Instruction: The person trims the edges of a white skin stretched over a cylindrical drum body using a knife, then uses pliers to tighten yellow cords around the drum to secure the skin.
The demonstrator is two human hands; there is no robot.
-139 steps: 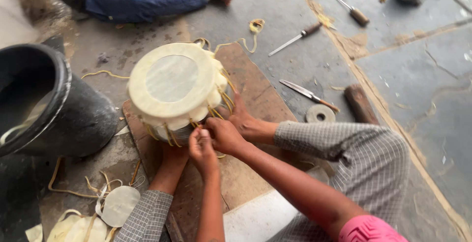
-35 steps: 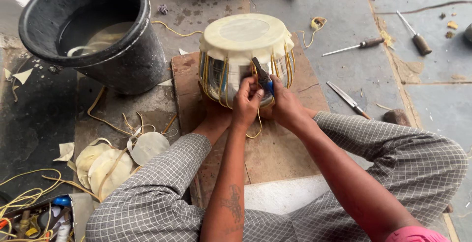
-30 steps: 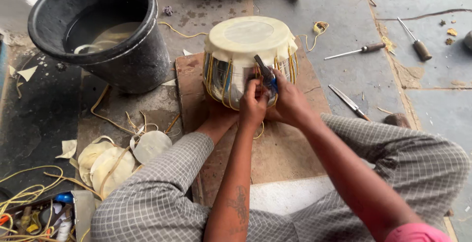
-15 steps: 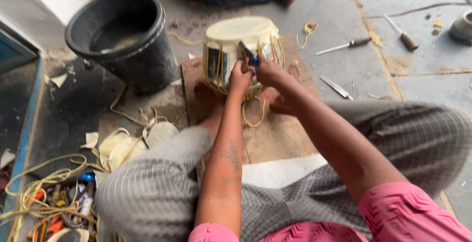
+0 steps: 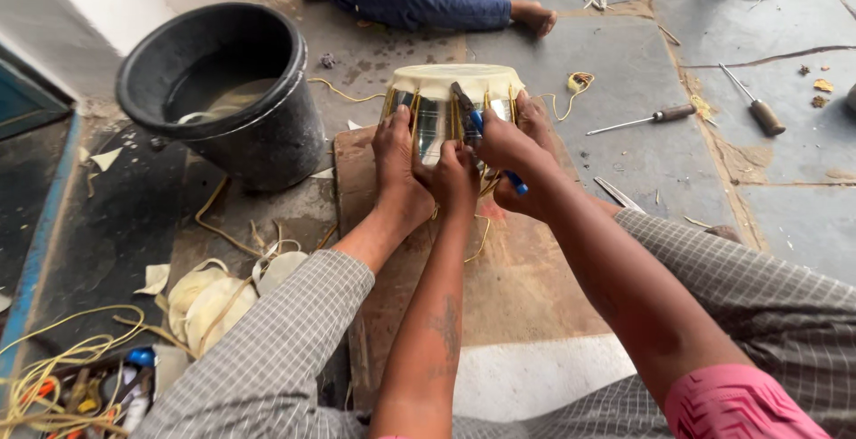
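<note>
A black bucket (image 5: 223,91) is standing on the floor, just left of a wooden board (image 5: 526,287). A metal drum (image 5: 453,109) with a pale skin and yellow lacing is sitting on that board, braced by bare feet. The right hand (image 5: 508,147) is gripping a blue-handled tool (image 5: 486,136), fingers clamped around it, against the lacing. The left hand (image 5: 452,176) is pinching the lacing, fingers together.

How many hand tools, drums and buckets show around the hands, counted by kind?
Drum: 1
Black bucket: 1
Wooden-handled tools lying on the floor: 2
Blue-handled tool in the right hand: 1
Total: 5
</note>
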